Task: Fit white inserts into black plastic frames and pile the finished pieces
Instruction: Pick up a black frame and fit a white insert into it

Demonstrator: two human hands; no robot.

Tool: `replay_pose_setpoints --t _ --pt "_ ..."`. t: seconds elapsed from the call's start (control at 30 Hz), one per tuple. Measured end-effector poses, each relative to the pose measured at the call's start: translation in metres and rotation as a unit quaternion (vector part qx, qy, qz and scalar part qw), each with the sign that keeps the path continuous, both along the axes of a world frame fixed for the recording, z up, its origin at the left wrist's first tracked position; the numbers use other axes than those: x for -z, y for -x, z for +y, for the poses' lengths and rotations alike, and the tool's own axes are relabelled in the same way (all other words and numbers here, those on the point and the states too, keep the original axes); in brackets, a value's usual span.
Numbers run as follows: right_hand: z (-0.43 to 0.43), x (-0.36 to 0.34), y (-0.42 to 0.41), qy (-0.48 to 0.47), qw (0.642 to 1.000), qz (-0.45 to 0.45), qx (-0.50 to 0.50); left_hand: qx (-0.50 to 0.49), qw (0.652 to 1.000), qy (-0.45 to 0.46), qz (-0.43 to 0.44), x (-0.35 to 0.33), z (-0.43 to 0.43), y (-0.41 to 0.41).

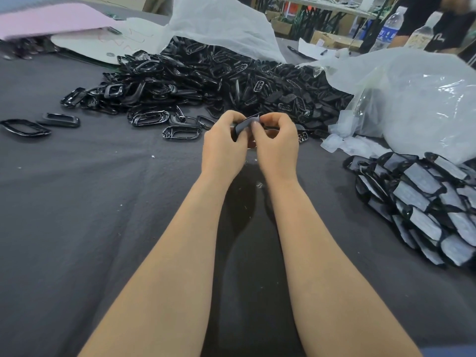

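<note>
Left hand [224,140] & right hand [277,143] meet mid-view, fingers of both curled and pinching one black frame [255,116] w/ a pale insert [244,127] across it. Can't tell if the insert is fully seated, since fingers hide the edges. The piece is held up over the grey-clothed bench [77,202].

At 12 o'clock, just beyond the hands, is a big heap of empty frames [206,81], w/ strays [25,127] at 9–10. At 2 is a clear bag [425,104], w/ pale bits [342,144] at its mouth, prob. inserts. At 3–4 is the finished pile [425,202], a few dozen pcs.

Judgement: current piece is mid-fit. A fair batch is done, but far more empties are left, so well under halfway.
</note>
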State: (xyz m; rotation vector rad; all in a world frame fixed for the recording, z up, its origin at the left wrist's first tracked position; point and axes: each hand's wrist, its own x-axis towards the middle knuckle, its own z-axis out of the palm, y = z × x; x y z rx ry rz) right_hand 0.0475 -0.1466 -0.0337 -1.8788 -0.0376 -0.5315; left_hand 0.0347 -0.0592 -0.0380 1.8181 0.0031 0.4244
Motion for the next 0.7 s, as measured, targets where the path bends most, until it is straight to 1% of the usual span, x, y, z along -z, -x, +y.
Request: replay_pose_setpoints --t 0.07,0.13,0.2,0.3,0.43,0.5,0.7 --pt "0.0007 -0.0009 -0.0002 0.002 1.000 -0.006 -0.002 -0.003 1.000 0.007 -0.003 0.0004 -0.0002 -0.0002" --pt "0.0024 -0.0013 0.0020 0.012 0.999 -0.033 0.004 -0.016 1.000 0.017 -0.001 0.0002 -0.0001 -0.0008" --pt "0.0051 -0.0014 0.0049 0.004 0.999 -0.046 -0.012 -0.028 0.999 0.041 0.001 0.0002 0.0005 -0.0014" --pt "0.0062 -0.0007 0.0053 -0.011 0.998 -0.041 -0.036 -0.038 0.998 0.055 0.003 -0.0001 0.0014 -0.0020" --pt "0.0029 -0.0004 0.0031 -0.022 0.998 -0.033 -0.045 -0.028 0.997 0.065 -0.016 0.0005 0.0015 -0.0029" --pt "0.0013 -0.0003 0.0013 -0.028 0.999 -0.024 -0.039 -0.024 0.998 0.055 -0.026 0.0015 0.0009 -0.0028" --pt "-0.0022 -0.0001 -0.0019 -0.059 0.998 -0.005 -0.010 -0.015 0.999 -0.013 -0.042 0.0028 0.0001 -0.0015"
